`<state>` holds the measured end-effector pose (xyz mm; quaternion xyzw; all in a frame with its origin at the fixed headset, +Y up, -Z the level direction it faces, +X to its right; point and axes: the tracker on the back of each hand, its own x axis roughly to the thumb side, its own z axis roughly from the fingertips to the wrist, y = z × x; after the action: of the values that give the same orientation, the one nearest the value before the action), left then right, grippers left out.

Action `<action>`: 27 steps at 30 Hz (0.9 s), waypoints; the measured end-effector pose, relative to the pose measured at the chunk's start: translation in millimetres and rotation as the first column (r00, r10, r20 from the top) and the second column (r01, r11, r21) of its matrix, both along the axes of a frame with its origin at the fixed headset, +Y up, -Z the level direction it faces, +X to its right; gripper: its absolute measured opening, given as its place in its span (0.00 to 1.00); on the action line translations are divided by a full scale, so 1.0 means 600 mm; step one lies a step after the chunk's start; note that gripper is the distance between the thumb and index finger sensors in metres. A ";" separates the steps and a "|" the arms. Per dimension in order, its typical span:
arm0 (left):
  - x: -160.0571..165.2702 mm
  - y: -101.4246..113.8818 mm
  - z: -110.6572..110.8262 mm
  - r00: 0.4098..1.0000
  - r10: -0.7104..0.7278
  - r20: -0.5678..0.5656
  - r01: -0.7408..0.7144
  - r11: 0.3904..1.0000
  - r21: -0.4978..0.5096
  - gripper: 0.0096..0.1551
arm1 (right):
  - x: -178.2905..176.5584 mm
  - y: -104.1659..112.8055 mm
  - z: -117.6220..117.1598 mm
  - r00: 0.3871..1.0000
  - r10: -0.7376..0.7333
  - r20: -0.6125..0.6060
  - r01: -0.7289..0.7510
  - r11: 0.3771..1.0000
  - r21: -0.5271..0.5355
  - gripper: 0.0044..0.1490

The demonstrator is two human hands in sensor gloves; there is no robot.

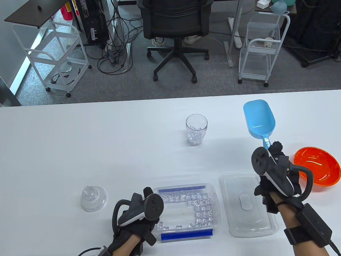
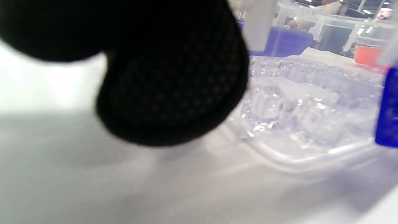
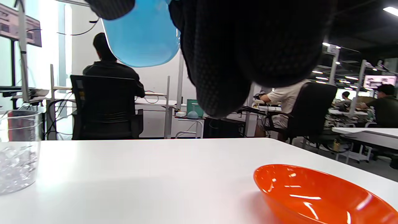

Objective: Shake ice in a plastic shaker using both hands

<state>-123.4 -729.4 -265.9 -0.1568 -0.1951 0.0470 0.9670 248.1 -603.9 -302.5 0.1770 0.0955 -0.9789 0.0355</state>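
Observation:
The clear plastic shaker cup [image 1: 196,129] stands upright mid-table with ice cubes in its lower part; it shows at the left edge of the right wrist view [image 3: 17,152]. Its clear domed lid [image 1: 93,198] lies apart at the left. My right hand [image 1: 276,153] grips the handle of a blue scoop [image 1: 259,118] and holds it in the air, right of the shaker; the scoop [image 3: 141,37] looks empty. My left hand [image 1: 144,201] rests at the left end of the clear ice container [image 1: 212,208], holding nothing I can see.
The container [image 2: 311,155] with blue clips holds several ice cubes [image 1: 200,207]. Its clear lid [image 1: 248,205] lies to its right. An orange bowl [image 1: 319,166] sits at the right, also in the right wrist view [image 3: 320,193].

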 end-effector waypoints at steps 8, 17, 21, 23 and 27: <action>0.000 0.000 0.000 1.000 0.001 0.002 -0.001 1.000 -0.001 0.41 | 0.100 -0.036 0.020 0.966 -0.174 0.194 0.175 0.985 0.013 0.43; 0.000 0.000 0.000 1.000 0.004 0.004 -0.004 1.000 -0.002 0.41 | 0.161 -0.094 0.047 0.912 -0.235 0.335 0.244 0.970 0.016 0.43; -0.001 0.000 0.000 1.000 0.005 0.003 -0.005 1.000 -0.003 0.41 | 0.173 -0.115 0.047 0.889 -0.238 0.392 0.258 0.966 0.002 0.43; -0.001 0.000 0.000 1.000 0.005 0.003 -0.005 1.000 -0.003 0.41 | 0.178 -0.124 0.045 0.874 -0.249 0.417 0.274 0.962 -0.001 0.43; -0.001 0.000 0.000 1.000 0.006 0.003 -0.006 1.000 -0.003 0.41 | 0.186 -0.139 0.043 0.855 -0.241 0.459 0.278 0.960 -0.013 0.43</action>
<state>-124.0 -729.6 -266.1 -0.1576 -0.1969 0.0500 0.9664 359.7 -687.4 -276.5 0.4099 0.0209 -0.9093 -0.0687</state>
